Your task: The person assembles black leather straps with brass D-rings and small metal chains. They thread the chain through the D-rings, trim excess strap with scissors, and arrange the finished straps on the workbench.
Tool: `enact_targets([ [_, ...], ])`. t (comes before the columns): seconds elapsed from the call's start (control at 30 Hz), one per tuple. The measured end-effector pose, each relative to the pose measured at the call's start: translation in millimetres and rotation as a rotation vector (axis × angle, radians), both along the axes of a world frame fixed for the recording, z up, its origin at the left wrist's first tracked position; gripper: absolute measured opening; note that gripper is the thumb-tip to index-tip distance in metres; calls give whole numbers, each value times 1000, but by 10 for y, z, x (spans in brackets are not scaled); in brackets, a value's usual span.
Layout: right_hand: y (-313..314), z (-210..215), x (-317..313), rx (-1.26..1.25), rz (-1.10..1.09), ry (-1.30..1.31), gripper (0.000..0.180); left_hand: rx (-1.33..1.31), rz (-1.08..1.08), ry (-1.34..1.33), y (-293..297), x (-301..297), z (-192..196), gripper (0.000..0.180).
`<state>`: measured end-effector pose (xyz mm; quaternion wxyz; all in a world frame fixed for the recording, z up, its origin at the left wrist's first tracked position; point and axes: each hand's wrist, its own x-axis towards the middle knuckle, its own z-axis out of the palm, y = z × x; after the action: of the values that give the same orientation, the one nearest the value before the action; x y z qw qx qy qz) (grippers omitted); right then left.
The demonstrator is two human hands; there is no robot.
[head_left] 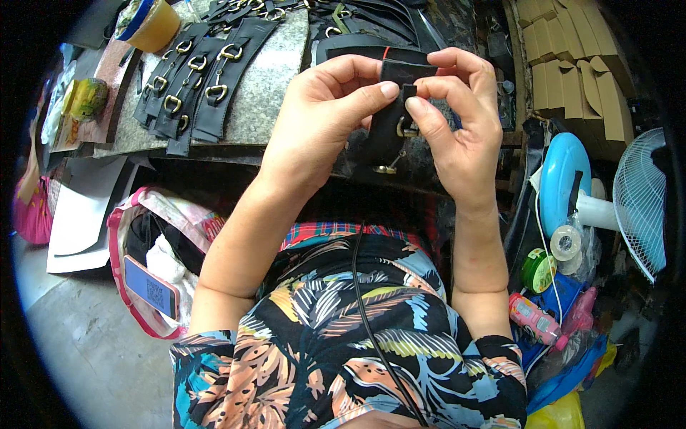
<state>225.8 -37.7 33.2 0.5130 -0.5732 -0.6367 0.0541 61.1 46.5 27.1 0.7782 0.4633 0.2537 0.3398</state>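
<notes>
In front of me, over the table's near edge, a black leather strap (388,139) hangs with a metal ring fitting and a loose gold-coloured bit. My left hand (311,118) pinches the strap's folded upper end between thumb and fingers. A narrow black tab (409,91) stands up from the strap, and my right hand (464,118) grips it between thumb and index finger, the other fingers curled behind. A short red mark shows above the fold. To the left lie several similar black straps (227,79) with gold-coloured horsebit hardware.
A jar with a blue rim (153,27) stands at the far left. Brown cardboard boxes (572,86) line the far right. A fan (639,204), a pink bottle (536,319) and tape rolls are at my right. A pink-edged bag with a phone (151,287) sits at my left.
</notes>
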Motion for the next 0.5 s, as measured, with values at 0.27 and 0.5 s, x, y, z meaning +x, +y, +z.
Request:
enact_targets([
  [0.27, -11, 53, -48, 36, -118, -263, 12, -45, 1, -126, -40, -31, 73, 19],
  [0.5, 44, 64, -30, 38, -61, -204, 16, -11, 23, -111, -96, -53, 68, 17],
])
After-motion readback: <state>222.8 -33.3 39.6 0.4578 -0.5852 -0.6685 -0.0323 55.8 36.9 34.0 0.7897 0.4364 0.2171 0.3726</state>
